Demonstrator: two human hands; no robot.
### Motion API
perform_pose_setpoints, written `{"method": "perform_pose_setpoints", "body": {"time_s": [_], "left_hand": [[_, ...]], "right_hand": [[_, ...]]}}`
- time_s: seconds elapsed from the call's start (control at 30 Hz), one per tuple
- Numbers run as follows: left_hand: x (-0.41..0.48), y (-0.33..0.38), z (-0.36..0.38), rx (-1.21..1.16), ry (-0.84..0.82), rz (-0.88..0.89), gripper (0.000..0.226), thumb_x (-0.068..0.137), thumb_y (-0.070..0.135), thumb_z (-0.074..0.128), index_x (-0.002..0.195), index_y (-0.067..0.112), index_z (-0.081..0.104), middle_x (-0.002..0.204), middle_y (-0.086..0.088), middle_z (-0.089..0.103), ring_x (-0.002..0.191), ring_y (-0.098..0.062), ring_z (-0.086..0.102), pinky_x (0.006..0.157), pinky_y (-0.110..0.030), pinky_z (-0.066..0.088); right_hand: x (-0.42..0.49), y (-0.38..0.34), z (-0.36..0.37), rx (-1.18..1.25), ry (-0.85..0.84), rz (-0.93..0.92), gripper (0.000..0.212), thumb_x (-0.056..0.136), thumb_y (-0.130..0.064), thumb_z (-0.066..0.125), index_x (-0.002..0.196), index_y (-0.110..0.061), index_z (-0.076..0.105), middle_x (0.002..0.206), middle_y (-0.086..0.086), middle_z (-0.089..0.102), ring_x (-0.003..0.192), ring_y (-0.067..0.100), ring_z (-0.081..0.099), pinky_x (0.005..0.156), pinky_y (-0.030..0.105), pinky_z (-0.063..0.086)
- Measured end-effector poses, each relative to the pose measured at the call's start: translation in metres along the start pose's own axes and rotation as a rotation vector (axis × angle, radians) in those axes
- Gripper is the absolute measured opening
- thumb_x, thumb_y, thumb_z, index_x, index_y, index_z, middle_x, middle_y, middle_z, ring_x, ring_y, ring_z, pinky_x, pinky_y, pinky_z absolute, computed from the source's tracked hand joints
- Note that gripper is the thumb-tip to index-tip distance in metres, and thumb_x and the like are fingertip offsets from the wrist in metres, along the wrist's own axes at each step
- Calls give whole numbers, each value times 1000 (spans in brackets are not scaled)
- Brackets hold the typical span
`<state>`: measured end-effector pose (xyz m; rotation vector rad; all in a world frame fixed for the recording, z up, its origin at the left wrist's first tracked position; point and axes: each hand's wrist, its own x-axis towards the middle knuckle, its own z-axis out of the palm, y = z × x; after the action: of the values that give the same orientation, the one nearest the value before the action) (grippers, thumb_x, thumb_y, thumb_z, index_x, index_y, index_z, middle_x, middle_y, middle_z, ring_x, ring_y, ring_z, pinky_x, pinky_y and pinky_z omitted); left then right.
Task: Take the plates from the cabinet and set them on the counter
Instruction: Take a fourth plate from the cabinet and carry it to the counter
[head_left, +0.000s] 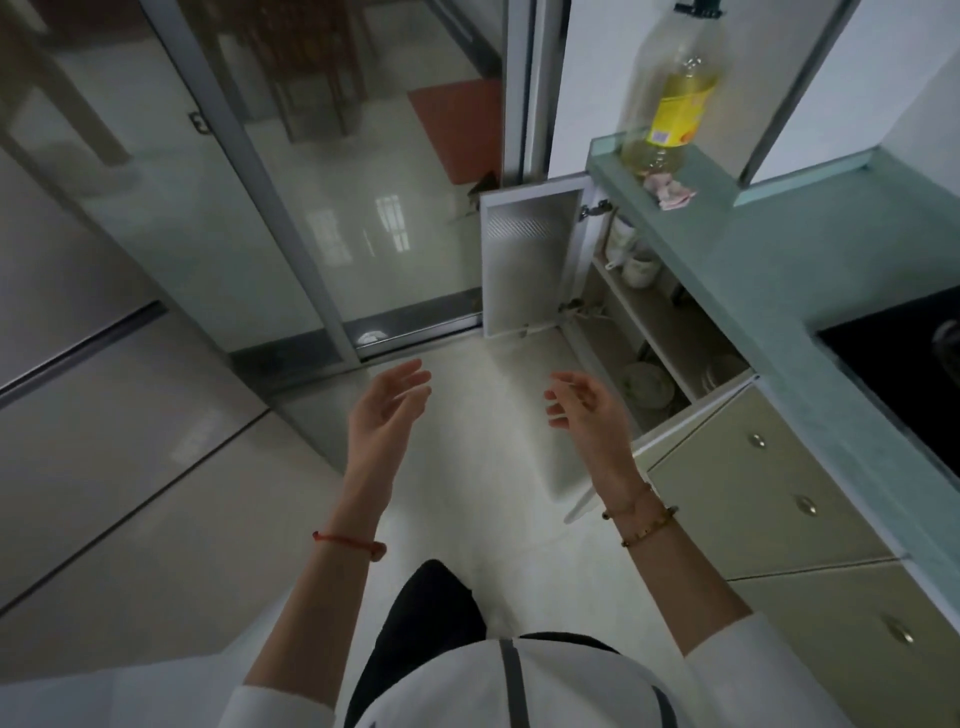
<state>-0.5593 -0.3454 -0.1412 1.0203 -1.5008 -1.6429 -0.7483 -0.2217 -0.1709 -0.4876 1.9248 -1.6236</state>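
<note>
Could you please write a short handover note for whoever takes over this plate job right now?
Left hand: open, empty, held out over the floor.
Right hand: open, empty, beside the open cabinet.
Plates: on the cabinet's lower shelf, untouched; how many there are cannot be told. Cups or jars sit on the upper shelf.
Cabinet door: swung fully open.
Counter: holds an oil bottle at the far end, with bare surface nearer.
Done: door opened only.
Left: reach in, lift the plates out and set them on the counter.
</note>
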Motion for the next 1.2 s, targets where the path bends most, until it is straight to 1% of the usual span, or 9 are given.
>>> {"method": "perform_pose_setpoints", "body": {"time_s": [0.13, 0.27, 0.47, 0.53, 0.6, 0.7, 0.87, 0.97, 1.2], "left_hand": [[79, -2, 13, 21, -43, -25, 27, 94, 6, 61, 113, 25, 66, 113, -2, 72, 114, -27, 66, 103, -44, 50], [167, 3, 28, 29, -142, -32, 27, 89, 13, 65, 112, 28, 69, 113, 0, 73, 108, -18, 68, 100, -36, 51], [300, 24, 58, 65, -329, -58, 28, 92, 3, 63, 111, 24, 69, 108, 4, 72, 105, -14, 66, 87, -22, 51], [335, 30, 71, 95, -403, -60, 27, 92, 3, 64, 111, 22, 69, 114, -3, 72, 110, -17, 67, 91, -27, 53], [364, 35, 87, 124, -451, -80, 27, 91, 0, 63, 117, 9, 67, 116, -11, 70, 110, -22, 66, 100, -37, 52], [401, 37, 116, 140, -525, -125, 27, 91, -3, 63, 118, 2, 66, 105, -18, 66, 101, -21, 63, 104, -42, 48], [448, 25, 170, 181, -711, -165, 33, 93, -6, 59, 125, -1, 61, 102, -16, 59, 98, -25, 54, 95, -32, 47], [471, 13, 212, 244, -756, -164, 33, 91, -1, 64, 123, 6, 64, 115, -10, 71, 113, -21, 66, 108, -39, 47], [515, -16, 310, 296, -864, -187, 31, 88, 1, 68, 114, 17, 70, 107, 1, 75, 110, -18, 69, 106, -47, 48]], "right_hand": [[65, -5, 16, 33, 68, 29, 16, 93, -18, 61, 107, -15, 67, 92, 1, 72, 79, 14, 68, 70, 25, 58], [133, -11, 37, 65, 200, 52, 17, 92, -13, 61, 108, -9, 67, 90, 5, 71, 74, 15, 66, 67, 25, 57], [224, -33, 66, 107, 371, 78, 20, 93, -14, 60, 111, -8, 65, 96, 10, 71, 79, 19, 66, 74, 32, 57], [245, -38, 71, 120, 429, 75, 21, 94, -16, 60, 112, -8, 65, 98, 11, 71, 81, 21, 66, 74, 32, 58], [261, -42, 72, 129, 484, 89, 22, 94, -17, 60, 113, -7, 64, 98, 13, 70, 82, 22, 66, 75, 32, 58], [284, -43, 65, 143, 587, 117, 19, 94, -16, 60, 110, -9, 65, 96, 13, 70, 80, 21, 66, 74, 34, 58], [315, -33, 39, 169, 740, 158, 18, 94, -15, 60, 108, -8, 66, 93, 11, 71, 77, 20, 66, 72, 33, 57], [335, -24, 19, 204, 806, 187, 17, 93, -16, 61, 108, -9, 67, 92, 9, 71, 79, 21, 67, 74, 35, 58], [385, -4, -25, 263, 894, 278, 15, 92, -16, 61, 105, -10, 68, 91, 10, 72, 78, 21, 67, 72, 34, 58]]}}
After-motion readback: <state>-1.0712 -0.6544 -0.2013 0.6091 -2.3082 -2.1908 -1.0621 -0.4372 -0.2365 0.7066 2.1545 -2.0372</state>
